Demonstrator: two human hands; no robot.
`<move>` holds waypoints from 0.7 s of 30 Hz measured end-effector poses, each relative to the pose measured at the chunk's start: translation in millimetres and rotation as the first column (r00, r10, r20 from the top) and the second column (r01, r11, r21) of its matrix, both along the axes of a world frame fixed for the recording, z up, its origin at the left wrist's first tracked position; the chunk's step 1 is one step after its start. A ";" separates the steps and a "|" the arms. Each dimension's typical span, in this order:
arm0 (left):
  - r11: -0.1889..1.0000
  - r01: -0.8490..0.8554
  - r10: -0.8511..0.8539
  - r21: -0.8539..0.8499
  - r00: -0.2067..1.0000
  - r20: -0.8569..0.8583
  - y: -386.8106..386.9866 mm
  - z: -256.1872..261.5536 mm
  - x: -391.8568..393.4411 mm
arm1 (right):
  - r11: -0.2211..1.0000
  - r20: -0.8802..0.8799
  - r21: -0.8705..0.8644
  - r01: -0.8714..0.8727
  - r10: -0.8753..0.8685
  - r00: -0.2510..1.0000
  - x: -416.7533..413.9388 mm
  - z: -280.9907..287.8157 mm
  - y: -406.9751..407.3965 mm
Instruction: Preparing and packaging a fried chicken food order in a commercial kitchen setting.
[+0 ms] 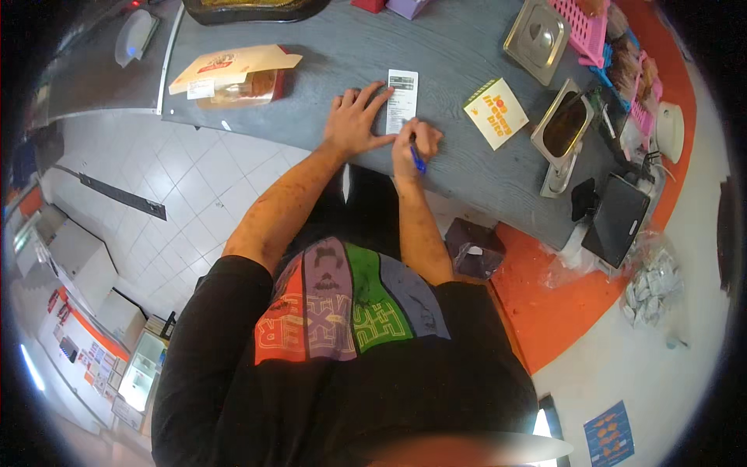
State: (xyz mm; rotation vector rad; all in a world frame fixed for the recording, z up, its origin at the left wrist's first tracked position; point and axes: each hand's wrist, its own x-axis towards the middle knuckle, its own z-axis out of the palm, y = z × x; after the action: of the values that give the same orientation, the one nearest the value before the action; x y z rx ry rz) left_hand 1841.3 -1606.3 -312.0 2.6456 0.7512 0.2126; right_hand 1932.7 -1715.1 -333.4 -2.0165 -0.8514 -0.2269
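Note:
A printed paper receipt (pixel 402 99) lies flat on the grey wood-grain counter (pixel 344 58). My left hand (pixel 356 119) rests on the counter with fingers spread, its fingertips and thumb at the receipt's left and lower edge. In my right hand (pixel 414 146) is a blue pen (pixel 418 159), held at the receipt's bottom end; the hand hides its tip. To the right of the receipt stands a small white and green printed box (pixel 496 114). A paper food bag (pixel 230 70) with a sticker leans over a clear-fronted container (pixel 245 90) at the left.
Along the right are a steel lid (pixel 537 38), a steel pan of dark sauce (pixel 564 125), pink baskets (pixel 583 23) and a dark tablet-like screen (pixel 617 220). A black tray (pixel 254 13) stands at the far edge. Below the counter is a dark bin (pixel 475 248).

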 end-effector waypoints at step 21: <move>0.999 0.006 -0.008 -0.048 0.999 -0.041 0.8 4.6 1.6 | 1.000 -0.101 -0.001 -0.030 0.030 0.994 -2.0 -10.0 -13.1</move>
State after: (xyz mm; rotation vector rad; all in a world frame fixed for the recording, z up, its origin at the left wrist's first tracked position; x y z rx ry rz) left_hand 1842.9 -1605.5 -307.4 2.6145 0.7515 0.1368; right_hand 1930.8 -1728.2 -343.4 -1.9982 -0.8180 -0.1056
